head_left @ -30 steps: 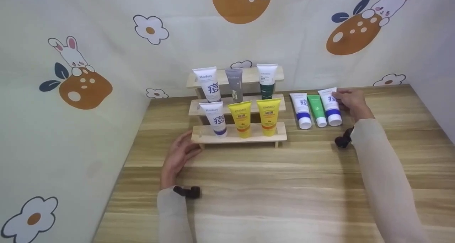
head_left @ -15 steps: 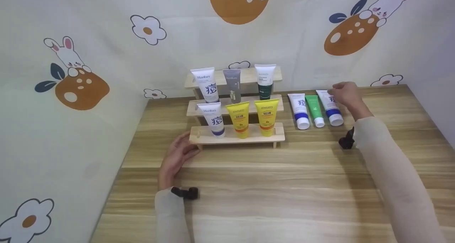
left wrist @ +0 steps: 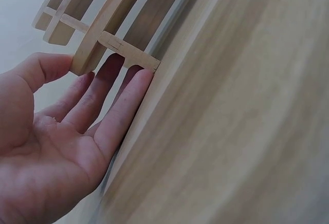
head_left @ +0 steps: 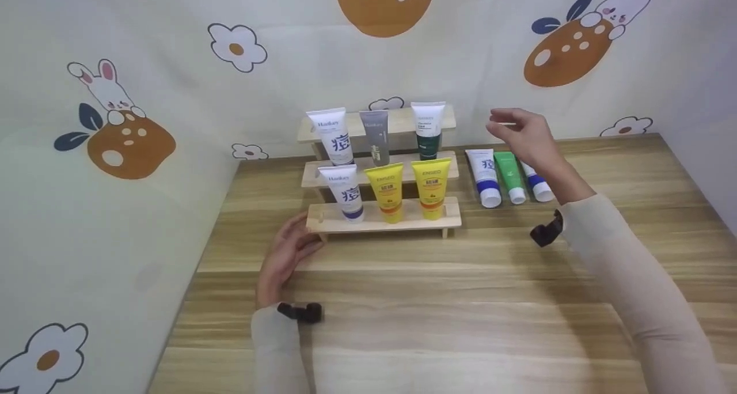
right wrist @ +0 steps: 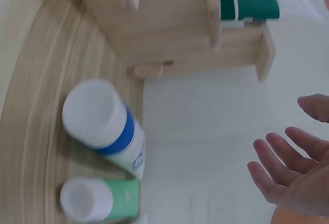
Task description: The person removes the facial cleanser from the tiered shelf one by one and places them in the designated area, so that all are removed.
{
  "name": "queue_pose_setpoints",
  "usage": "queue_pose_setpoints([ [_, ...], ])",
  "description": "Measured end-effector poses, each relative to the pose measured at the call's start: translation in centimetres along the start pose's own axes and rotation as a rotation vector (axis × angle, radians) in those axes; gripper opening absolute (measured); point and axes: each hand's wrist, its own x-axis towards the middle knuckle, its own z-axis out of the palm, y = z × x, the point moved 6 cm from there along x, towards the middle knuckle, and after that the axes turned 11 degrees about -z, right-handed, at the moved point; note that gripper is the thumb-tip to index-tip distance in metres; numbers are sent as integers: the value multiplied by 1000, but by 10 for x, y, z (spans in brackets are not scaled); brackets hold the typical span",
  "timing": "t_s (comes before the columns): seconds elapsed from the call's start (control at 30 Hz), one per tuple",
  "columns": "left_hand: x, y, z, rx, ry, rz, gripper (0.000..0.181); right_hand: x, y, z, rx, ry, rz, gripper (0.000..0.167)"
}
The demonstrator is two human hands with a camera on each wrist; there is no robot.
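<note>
My left hand [head_left: 286,252] holds the lower left end of a three-tier wooden display rack [head_left: 383,226]. In the left wrist view, the thumb touches the shelf end and the fingers [left wrist: 123,108] reach underneath, by the leg. On the rack's lowest step stand a white tube [head_left: 344,192] and two yellow tubes [head_left: 385,193] [head_left: 431,189]. Behind them are another white tube [head_left: 331,135], a grey tube [head_left: 375,137] and a white-and-green tube [head_left: 428,130]. My right hand [head_left: 527,137] hangs in the air right of the rack, fingers loosely bent, holding nothing.
Right of the rack, a white-and-blue tube [head_left: 483,178], a green tube [head_left: 510,178] and another white-and-blue tube [head_left: 539,186], partly behind my right wrist, lie on the wooden table [head_left: 432,302]. A patterned cloth wall [head_left: 483,48] stands behind.
My right hand has let go of the rightmost white-and-blue tube, then lifted and moved left toward the rack. The left hand stays on the rack.
</note>
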Motion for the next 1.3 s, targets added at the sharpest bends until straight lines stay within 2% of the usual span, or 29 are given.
queue_pose_setpoints([
  [0.1,0,0,0,5,2,1,47,-1,-12,7,21,2,-44,60],
  [0.33,0,2,1,19,7,1,47,2,-35,22,44,-19,-87,66],
  [0.6,0,1,-1,22,13,-5,47,9,-51,39,102,-42,-122,60],
  [0.93,0,-1,0,30,2,-2,48,19,-55,53,76,-59,-74,56],
  [1.3,0,0,0,8,10,-5,47,29,-58,63,69,-66,-25,41],
])
